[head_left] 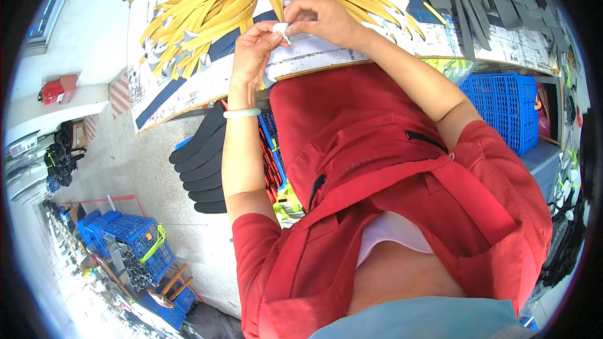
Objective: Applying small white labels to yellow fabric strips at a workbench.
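Over the front edge of the table, my left hand [252, 53] pinches a small white piece [281, 27], soft-looking and folded; whether it is cloth, paper or tape I cannot make out. My right hand [328, 23] is closed at its other side, thumb and fingertips pressed against it. One yellow strap [272, 1] runs from the pile down to my fingers; whether it joins the white piece is hidden. Just beyond my hands, a large spread of flat yellow straps [213, 6] covers the table, many with pale grey ends.
Grey straps [480, 3] hang at the far right of the white, scuffed tabletop [308, 53]. Blue crates stand below right [502, 110] and on the floor at left [135, 238]. Curved black pads [201, 169] stick out under the table, left of my lap.
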The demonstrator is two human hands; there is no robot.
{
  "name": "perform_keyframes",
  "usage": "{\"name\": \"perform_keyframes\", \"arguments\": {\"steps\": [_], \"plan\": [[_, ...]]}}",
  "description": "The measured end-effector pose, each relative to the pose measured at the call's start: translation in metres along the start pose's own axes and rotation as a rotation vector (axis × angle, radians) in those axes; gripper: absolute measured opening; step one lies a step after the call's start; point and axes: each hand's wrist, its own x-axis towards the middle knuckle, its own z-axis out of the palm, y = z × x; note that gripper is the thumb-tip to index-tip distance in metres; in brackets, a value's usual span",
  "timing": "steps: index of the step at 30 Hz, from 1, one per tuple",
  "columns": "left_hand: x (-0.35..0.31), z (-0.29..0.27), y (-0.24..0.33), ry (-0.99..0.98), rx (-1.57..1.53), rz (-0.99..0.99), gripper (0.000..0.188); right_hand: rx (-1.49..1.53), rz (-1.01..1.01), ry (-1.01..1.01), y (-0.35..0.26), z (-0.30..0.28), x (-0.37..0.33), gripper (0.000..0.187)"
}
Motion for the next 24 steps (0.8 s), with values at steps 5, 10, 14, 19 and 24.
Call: {"name": "perform_keyframes", "arguments": {"steps": [5, 10, 14, 19, 24], "plan": [[-0.004, -0.005, -0.002, 0.039, -0.03, -0.01, 0.017, -0.043, 0.223, -0.068, -0.016, -0.001, 0.007, 0.016], [-0.001, -0.008, -0.005, -0.011, 0.013, -0.028, 0.017, -0.102, 0.138, -0.183, -0.013, -0.011, 0.012, 0.018], [-0.006, -0.013, -0.01, -0.013, -0.056, -0.055, 0.016, -0.237, 0.173, -0.283, -0.022, -0.005, 0.019, 0.019], [0.001, -0.014, -0.007, 0.047, -0.142, -0.011, 0.014, -0.077, 0.092, -0.085, 0.004, 0.003, 0.013, 0.022], [-0.004, -0.014, -0.009, 0.073, -0.105, -0.024, 0.013, -0.165, 0.169, -0.067, 0.006, 0.005, 0.011, 0.021]]}}
